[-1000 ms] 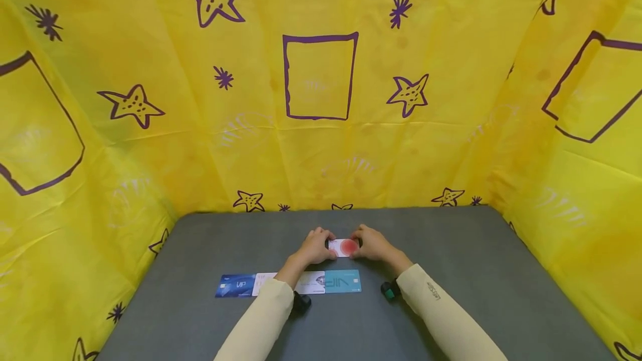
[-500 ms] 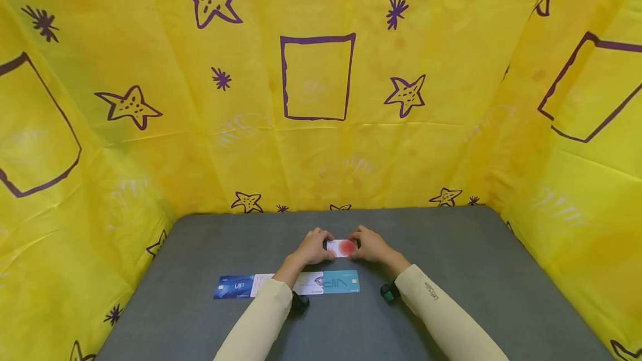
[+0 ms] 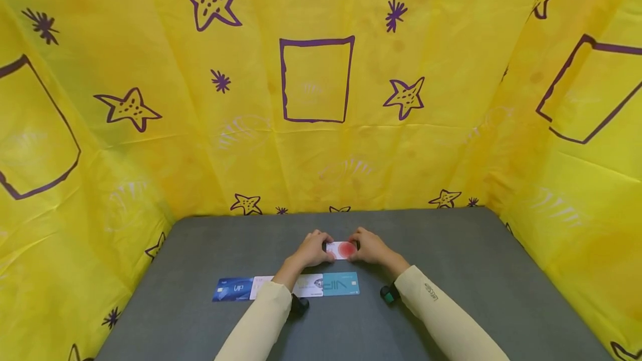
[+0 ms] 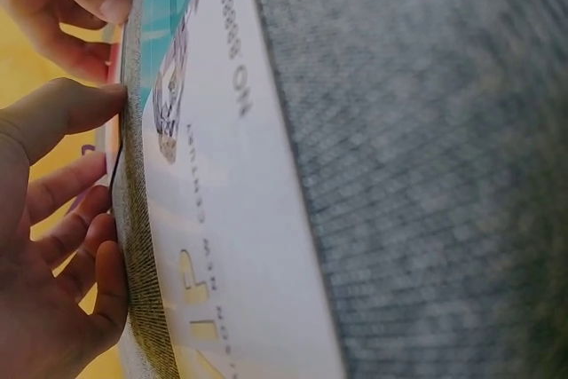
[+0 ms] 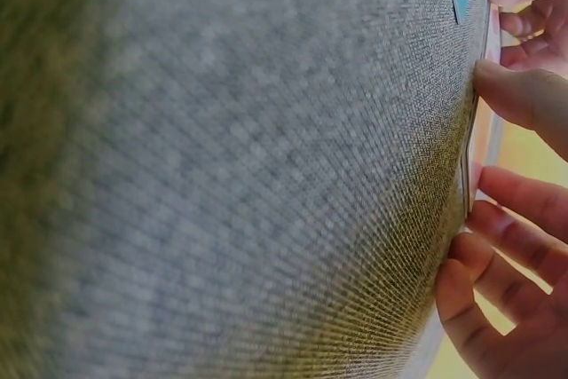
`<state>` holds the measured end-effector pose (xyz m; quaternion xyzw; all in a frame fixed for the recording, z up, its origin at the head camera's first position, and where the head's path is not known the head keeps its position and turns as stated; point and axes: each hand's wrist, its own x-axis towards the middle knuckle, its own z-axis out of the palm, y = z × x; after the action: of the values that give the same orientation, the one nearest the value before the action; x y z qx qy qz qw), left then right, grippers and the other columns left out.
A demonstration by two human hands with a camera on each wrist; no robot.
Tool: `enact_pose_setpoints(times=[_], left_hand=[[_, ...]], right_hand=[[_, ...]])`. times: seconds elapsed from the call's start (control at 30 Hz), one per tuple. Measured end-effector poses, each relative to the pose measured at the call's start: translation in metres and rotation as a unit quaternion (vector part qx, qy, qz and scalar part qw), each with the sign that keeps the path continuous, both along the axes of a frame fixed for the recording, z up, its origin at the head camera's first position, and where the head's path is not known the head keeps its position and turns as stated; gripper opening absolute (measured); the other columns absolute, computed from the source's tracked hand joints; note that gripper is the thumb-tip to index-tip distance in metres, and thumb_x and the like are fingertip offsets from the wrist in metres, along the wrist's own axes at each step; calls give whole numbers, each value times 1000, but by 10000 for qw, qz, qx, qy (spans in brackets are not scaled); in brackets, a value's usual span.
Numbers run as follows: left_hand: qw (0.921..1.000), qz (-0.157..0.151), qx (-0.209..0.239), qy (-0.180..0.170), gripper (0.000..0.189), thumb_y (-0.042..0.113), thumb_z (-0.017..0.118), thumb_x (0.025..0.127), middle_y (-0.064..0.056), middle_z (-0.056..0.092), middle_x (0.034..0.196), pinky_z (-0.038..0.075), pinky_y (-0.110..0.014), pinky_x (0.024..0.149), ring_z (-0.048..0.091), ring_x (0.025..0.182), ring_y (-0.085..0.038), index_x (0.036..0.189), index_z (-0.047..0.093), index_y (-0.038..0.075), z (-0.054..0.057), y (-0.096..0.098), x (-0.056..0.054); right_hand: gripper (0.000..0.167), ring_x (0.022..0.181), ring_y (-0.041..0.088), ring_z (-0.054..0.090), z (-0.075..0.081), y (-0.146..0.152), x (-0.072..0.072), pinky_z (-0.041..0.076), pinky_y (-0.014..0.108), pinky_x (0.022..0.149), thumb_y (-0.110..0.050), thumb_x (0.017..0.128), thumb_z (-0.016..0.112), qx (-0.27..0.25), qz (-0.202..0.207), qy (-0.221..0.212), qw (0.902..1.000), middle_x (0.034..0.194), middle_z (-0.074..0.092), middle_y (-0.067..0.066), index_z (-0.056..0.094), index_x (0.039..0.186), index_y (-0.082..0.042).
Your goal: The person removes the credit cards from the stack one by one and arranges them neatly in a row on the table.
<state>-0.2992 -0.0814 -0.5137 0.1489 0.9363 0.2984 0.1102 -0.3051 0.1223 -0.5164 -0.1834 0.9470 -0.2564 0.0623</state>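
A white card with a red circle (image 3: 347, 249) lies flat between both hands, toward the back of the grey table. My left hand (image 3: 312, 249) pinches its left end, thumb on the near edge and fingers on the far side. At the right end my right hand (image 3: 372, 247) pinches it the same way. Dark edges show beside the card at both ends, and in the right wrist view a thin dark edge (image 5: 466, 166) runs below it. Nearer than the hands, a blue VIP card (image 3: 233, 289), white card (image 3: 310, 286) and teal VIP card (image 3: 341, 284) lie in a row.
The left forearm (image 3: 261, 319) passes over the white part of the card row and hides some of it. A grey cloth-like surface (image 3: 451, 277) covers the table. Yellow curtains (image 3: 321, 183) with purple stars stand at the back and both sides.
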Motion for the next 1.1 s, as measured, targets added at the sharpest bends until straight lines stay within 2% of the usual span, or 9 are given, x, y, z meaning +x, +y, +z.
enact_pose_setpoints(times=[0.17,0.37,0.6,0.93,1.1], left_hand=[[10000,-10,8,-5,45,27,77,82,-9,55,116,45,-46,95,47,105,-24,121,63,9,-5,0,1],[9999,-41,66,73,46,25,77,82,-10,55,117,44,-47,96,47,105,-25,122,63,8,-2,0,0],[10000,20,-16,-35,45,27,77,82,-9,55,118,44,-46,96,46,106,-25,122,63,10,-2,0,-2],[9999,20,-76,97,44,26,76,82,-9,55,115,44,-45,95,46,104,-24,121,64,9,-3,1,3],[9990,-39,-186,394,44,24,75,83,-11,56,117,44,-46,94,47,105,-27,122,63,7,-1,2,5]], right_hand=[[39,83,17,51,-4,1,2,47,35,80,-23,73,84,26,47,57,10000,98,56,3,71,105,-5],[39,85,18,52,-1,1,0,47,37,82,-22,74,83,17,-20,36,10000,99,55,4,70,107,-5],[39,85,19,52,0,1,0,47,37,82,-22,74,84,33,-5,-10,10000,100,56,4,70,107,-5],[40,88,20,53,-3,2,0,48,39,84,-24,74,84,-55,-27,-75,10000,102,57,5,70,107,-5],[39,85,19,53,0,1,-1,48,38,83,-24,74,83,83,53,56,9999,101,58,5,70,106,-5]])
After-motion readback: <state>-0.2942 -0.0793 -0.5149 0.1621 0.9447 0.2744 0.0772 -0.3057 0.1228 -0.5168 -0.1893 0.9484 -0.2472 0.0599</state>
